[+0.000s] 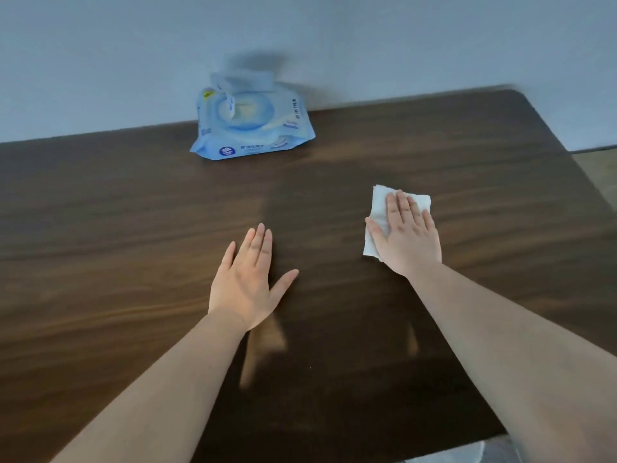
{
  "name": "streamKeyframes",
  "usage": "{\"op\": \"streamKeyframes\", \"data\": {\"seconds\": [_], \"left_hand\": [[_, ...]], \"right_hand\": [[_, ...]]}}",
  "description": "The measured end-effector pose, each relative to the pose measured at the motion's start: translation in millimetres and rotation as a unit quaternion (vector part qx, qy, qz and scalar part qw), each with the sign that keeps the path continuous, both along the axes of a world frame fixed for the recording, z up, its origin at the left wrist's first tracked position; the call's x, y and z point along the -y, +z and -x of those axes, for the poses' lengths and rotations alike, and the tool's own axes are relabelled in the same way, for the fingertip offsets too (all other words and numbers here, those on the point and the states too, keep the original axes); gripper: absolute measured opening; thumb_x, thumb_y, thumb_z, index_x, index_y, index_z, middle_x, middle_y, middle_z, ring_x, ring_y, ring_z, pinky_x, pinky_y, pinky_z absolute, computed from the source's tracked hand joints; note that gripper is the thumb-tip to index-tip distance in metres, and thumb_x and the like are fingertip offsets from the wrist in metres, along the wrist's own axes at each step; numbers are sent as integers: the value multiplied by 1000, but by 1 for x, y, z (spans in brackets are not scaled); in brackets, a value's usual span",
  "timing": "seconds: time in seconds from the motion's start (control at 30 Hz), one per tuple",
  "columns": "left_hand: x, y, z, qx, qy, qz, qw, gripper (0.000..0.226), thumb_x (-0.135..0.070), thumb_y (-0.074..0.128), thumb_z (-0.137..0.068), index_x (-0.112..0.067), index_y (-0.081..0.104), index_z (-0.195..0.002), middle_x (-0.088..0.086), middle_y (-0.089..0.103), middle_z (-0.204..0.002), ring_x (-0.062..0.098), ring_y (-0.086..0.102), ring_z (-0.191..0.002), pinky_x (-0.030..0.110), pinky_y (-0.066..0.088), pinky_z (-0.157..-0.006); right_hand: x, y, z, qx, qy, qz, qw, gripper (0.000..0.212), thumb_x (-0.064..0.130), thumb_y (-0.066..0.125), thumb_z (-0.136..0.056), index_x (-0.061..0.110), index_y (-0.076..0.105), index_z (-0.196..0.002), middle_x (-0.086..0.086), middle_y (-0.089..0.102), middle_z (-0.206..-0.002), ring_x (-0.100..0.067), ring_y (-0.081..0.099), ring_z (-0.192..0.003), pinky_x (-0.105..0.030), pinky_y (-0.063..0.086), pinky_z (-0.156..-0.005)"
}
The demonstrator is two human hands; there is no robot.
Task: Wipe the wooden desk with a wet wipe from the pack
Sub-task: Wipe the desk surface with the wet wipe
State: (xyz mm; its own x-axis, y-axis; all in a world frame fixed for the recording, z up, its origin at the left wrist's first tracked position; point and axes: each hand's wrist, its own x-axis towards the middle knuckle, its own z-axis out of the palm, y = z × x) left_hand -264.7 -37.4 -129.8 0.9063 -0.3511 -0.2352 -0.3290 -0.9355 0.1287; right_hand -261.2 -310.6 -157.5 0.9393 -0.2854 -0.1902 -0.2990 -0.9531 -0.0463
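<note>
A dark wooden desk fills most of the view. My right hand lies flat on a white wet wipe, pressing it onto the desk right of centre. My left hand rests palm down on the bare wood near the middle, fingers straight, thumb spread, holding nothing. A light blue pack of wet wipes sits at the back of the desk against the wall, its lid flipped up.
A pale grey wall runs along the desk's far edge. The desk's right edge ends at a rounded corner, with floor beyond. The near edge shows at the bottom right.
</note>
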Motion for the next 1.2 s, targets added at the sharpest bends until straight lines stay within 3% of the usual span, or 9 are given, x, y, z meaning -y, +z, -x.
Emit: {"op": "streamKeyframes", "data": {"seconds": [0.13,0.4,0.87,1.2], "left_hand": [[64,-3,-13,-4,-80,1,997,81,-70,5,-86,-20,-18,-145,-5,-19,-156,9,-20,-142,35,-8,-118],[172,-14,-23,-2,-239,38,970,82,-70,5,-87,-20,-14,-148,-6,-19,-157,7,-22,-141,34,-12,-117],[182,-19,-22,13,-240,6,971,83,-74,-2,-84,-23,-18,-147,-8,-24,-154,7,-25,-140,36,-9,-118],[182,-20,-20,-2,-236,12,972,83,-72,1,-84,-21,-17,-147,-7,-22,-155,6,-25,-140,32,-13,-116]], "right_hand": [[65,3,7,2,-62,12,998,74,61,8,-93,17,-1,-151,-1,1,-161,-16,-1,-147,-39,3,-120],[155,6,16,-1,-171,7,985,74,62,8,-93,17,-2,-151,-1,1,-161,-17,-2,-147,-40,2,-120],[241,6,40,-7,-273,-2,962,74,61,11,-94,16,-2,-151,-5,-1,-161,-21,-1,-148,-42,1,-119],[220,9,56,-38,-215,9,976,73,59,8,-94,15,-5,-151,-5,-3,-161,-22,-4,-147,-43,0,-119]]}}
